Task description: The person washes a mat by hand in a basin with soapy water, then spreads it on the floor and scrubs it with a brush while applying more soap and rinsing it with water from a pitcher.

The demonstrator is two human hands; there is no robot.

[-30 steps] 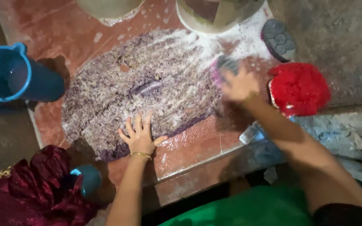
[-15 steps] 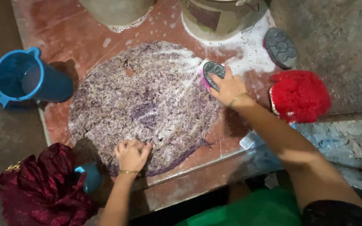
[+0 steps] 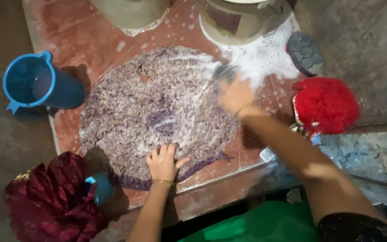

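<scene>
Head view: right hand (image 3: pixel 234 96) closed around brush (image 3: pixel 224 71), on soapy mat (image 3: pixel 157 112)

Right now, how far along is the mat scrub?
Done: the purple mat lies flat on the red slab, wet and soapy, with foam thickest at its upper right. In hand: the right hand works a scrub brush there, blurred; the left hand presses the near edge. Left: suds cover it, not rinsed; blue jug stands beside.

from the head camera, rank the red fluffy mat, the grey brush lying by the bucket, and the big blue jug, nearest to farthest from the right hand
From the right hand:
1. Grey brush, up to its right, beside the bucket.
2. Red fluffy mat, to its right; nearly level with the brush, too close to call.
3. Blue jug, far left, plainly farthest.
</scene>
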